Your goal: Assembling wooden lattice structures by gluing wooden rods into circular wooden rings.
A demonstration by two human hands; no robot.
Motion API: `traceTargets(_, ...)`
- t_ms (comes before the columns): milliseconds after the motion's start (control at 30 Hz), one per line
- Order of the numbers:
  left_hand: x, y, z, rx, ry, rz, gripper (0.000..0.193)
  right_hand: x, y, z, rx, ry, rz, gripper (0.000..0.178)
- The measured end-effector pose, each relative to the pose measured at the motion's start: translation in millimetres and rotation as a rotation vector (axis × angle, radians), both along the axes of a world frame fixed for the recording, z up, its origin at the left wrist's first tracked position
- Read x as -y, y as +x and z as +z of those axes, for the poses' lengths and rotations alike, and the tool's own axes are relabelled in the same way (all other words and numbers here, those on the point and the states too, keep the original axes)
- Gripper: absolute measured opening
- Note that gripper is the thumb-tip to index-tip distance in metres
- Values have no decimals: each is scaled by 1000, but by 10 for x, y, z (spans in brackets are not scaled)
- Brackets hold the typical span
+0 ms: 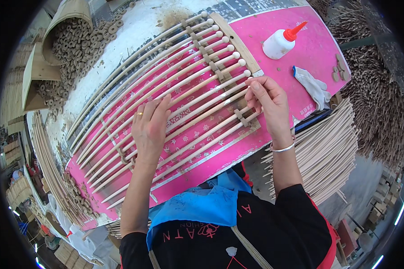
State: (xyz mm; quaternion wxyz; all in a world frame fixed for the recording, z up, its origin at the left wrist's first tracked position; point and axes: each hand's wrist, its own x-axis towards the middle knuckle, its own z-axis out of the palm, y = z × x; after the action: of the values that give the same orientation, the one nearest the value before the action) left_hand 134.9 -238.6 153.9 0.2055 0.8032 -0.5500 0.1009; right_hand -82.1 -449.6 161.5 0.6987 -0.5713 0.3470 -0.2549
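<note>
A row of long pale wooden sticks [194, 109] lies side by side across a wooden rack, several of them with a round wooden ball [241, 62] on the far end. My left hand [149, 127], with a ring on one finger, rests palm down over the middle of the sticks, fingers bent but somewhat apart. At the right ends of the sticks, my right hand [270, 102] is closed in a pinch of thumb and forefinger, just below the nearest ball. Whatever sits between those fingertips is hidden. Brown notched blocks [216, 71] hold the sticks apart.
A white glue bottle with a red nozzle [279, 45] stands on the pink board [251, 27], near a white glove [312, 88]. Small brown rings [78, 42] spill from a container at the far left. Bundled sticks [321, 150] lie at the right.
</note>
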Motion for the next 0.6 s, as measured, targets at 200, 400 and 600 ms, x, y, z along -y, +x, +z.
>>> traceTargets(200,-253,-59,44,13,123,-93,34,-152,-126,-75,-9,31,20,22)
traceTargets(400,-313,-81,121,24,128,-65,33,-432,-56,-81,-7,48,182,24)
traceTargets(600,-448,-374,578,41,116,-98,38,-775,237,-21,148,374,281,31)
